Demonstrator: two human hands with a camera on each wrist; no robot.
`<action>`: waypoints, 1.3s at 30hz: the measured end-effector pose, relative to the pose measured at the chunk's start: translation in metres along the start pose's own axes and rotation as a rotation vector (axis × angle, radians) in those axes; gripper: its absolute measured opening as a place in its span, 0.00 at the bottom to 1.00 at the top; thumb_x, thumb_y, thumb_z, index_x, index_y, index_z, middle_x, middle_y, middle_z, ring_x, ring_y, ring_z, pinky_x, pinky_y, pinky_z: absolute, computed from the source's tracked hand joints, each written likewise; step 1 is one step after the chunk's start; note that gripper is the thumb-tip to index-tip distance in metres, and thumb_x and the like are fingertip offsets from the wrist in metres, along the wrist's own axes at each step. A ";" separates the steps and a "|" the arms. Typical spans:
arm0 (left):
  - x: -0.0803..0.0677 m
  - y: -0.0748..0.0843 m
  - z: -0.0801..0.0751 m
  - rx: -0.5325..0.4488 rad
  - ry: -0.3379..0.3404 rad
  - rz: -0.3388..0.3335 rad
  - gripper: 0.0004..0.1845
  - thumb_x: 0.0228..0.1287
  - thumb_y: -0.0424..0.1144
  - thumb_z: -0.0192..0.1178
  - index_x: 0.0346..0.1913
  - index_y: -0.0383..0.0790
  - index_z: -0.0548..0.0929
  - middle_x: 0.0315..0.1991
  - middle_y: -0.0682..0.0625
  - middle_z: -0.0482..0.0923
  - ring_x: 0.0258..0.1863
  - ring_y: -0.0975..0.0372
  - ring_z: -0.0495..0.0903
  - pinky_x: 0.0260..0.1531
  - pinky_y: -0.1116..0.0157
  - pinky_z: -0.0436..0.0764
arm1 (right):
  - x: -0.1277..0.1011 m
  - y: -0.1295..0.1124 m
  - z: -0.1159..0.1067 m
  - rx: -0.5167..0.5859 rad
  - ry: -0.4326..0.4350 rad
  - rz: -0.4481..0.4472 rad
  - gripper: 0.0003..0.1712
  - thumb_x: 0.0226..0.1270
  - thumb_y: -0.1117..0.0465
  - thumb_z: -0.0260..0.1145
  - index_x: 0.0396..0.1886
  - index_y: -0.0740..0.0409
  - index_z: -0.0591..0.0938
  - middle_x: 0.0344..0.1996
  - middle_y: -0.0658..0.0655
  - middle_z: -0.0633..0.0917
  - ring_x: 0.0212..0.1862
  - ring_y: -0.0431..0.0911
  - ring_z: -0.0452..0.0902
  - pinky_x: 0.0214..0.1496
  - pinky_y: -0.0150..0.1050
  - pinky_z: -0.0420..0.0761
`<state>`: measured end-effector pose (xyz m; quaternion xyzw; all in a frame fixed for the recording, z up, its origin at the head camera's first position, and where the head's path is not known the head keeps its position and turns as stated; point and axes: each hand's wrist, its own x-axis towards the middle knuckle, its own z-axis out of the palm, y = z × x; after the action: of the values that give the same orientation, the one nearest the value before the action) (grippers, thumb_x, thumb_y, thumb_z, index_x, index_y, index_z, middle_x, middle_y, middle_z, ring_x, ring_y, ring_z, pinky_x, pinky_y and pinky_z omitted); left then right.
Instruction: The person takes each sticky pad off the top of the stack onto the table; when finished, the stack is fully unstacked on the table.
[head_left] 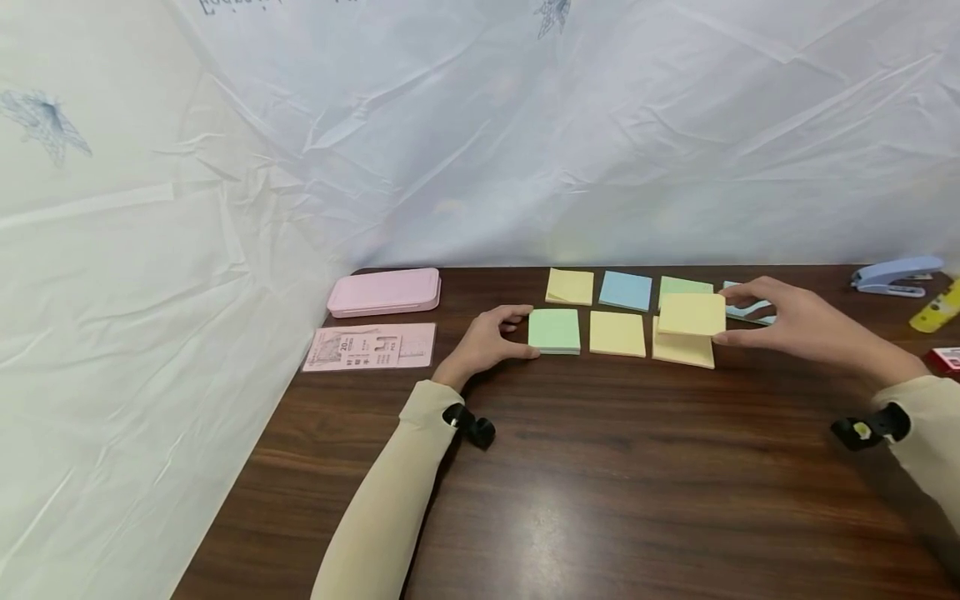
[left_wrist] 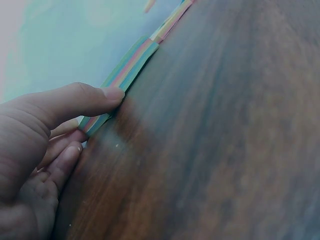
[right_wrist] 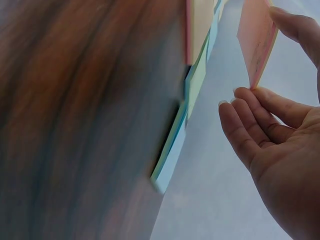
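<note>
Yellow pad (head_left: 692, 314) lifting off table (head_left: 600, 483), pinched in R hand (head_left: 795, 325); L hand (head_left: 483, 342) clamping green pad (head_left: 554, 330). Head: 7 pads, maybe 8th hidden.
L wrist: thumb (left_wrist: 85, 100) gripping green pad (left_wrist: 125, 75) edge.
R wrist: fingertips (right_wrist: 245, 107) barely holding yellow pad (right_wrist: 257, 40) — could be slipping.

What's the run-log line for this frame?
left hand: grips green pad | right hand: holds yellow pad lifted above another yellow stack | table
</note>
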<state>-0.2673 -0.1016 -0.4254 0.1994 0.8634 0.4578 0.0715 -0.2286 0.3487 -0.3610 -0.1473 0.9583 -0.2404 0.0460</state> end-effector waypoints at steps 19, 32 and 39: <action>0.000 0.001 0.001 0.012 0.001 -0.001 0.41 0.60 0.40 0.82 0.76 0.45 0.77 0.70 0.49 0.77 0.65 0.55 0.77 0.65 0.60 0.77 | -0.030 0.042 0.002 -0.048 0.034 0.107 0.55 0.64 0.39 0.80 0.74 0.72 0.68 0.65 0.78 0.70 0.62 0.76 0.69 0.54 0.76 0.73; 0.002 0.001 0.000 0.011 0.002 0.005 0.40 0.60 0.39 0.82 0.75 0.44 0.77 0.70 0.49 0.77 0.66 0.55 0.76 0.65 0.60 0.77 | -0.047 0.068 0.006 -0.085 0.048 0.122 0.53 0.66 0.42 0.79 0.73 0.74 0.67 0.65 0.82 0.66 0.60 0.81 0.65 0.51 0.79 0.69; 0.001 0.000 0.000 0.007 0.005 0.006 0.40 0.60 0.40 0.82 0.75 0.45 0.78 0.70 0.49 0.77 0.66 0.55 0.77 0.65 0.60 0.77 | -0.048 0.072 0.005 -0.081 -0.003 0.131 0.54 0.67 0.41 0.78 0.74 0.74 0.65 0.66 0.83 0.64 0.61 0.82 0.63 0.52 0.80 0.69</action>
<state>-0.2680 -0.1015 -0.4258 0.2013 0.8646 0.4556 0.0671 -0.2006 0.4215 -0.3984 -0.0865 0.9748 -0.1978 0.0569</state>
